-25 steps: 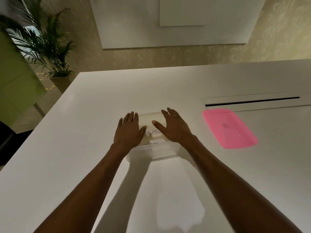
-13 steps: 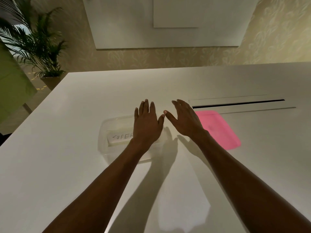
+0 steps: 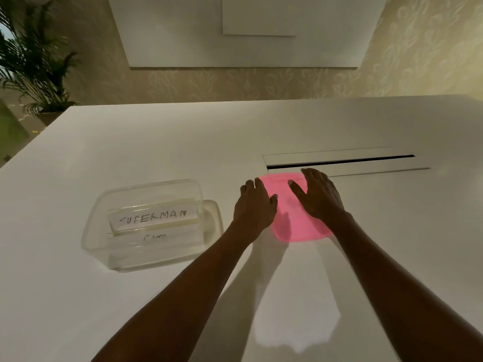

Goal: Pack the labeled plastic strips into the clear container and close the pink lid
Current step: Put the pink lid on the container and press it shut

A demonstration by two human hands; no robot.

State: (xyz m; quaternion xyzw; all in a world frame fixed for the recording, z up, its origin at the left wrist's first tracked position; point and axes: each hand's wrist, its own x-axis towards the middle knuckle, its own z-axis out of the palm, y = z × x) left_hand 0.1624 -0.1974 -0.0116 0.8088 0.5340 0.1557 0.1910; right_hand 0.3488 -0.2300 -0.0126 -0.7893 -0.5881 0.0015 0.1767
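Since half a second ago, both hands shifted rightward, off the container and over the lid. Left hand [image 3: 254, 205] now spread open, palm down, at the lid's left edge, fingers loosely extended, gripping nothing. Right hand [image 3: 317, 197] likewise open and flat, palm down over the lid's right side, thumb angled inward; contact with the lid impossible to confirm. Pink lid [image 3: 292, 218] lying flat on the table at centre right of the frame, translucent, with rounded corners, partly covered by both hands.

Clear container [image 3: 146, 226] at centre left, uncovered, well apart from the lid. Inside, labeled plastic strips [image 3: 154, 218] lying lengthwise: the upper one hand-lettered "SUPERMAN" in dark capitals on white; below it a second strip with only the tops of a few letters showing, not readable. No brand marks visible anywhere.

White table [image 3: 130, 142] filling most of the frame, smooth and matte, with soft shadows under the forearms. Long narrow slot [image 3: 339, 162] with a rectangular flap outline set into the tabletop just beyond the lid. Behind the table, pale patterned wallpaper [image 3: 418, 61] and a large white wall panel [image 3: 235, 30] at upper centre. Potted palm [image 3: 28, 56] at upper left.
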